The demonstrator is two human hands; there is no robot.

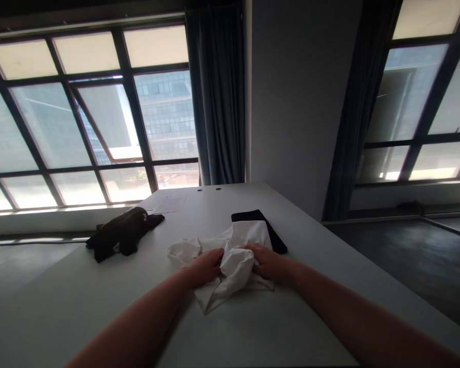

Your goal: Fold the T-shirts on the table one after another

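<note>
A crumpled white cloth garment (237,271) lies bunched on the white table in front of me; its exact kind does not show. My left hand (207,266) grips the left side of the bunch, its fingertips sunk in the folds. From the other side, my right hand (266,261) is closed on the fabric, with part of its fingers hidden by the cloth. One loose corner points toward me on the tabletop. Just behind the white cloth, and partly covered by it, is a flat folded black cloth (278,239).
A rumpled black garment (124,232) rests near the table's left edge. Farther back, a sheet of paper (170,202) lies on the table (291,317), close to two dark round holes. Windows, a blue curtain (222,102) and a pillar (299,102) stand beyond.
</note>
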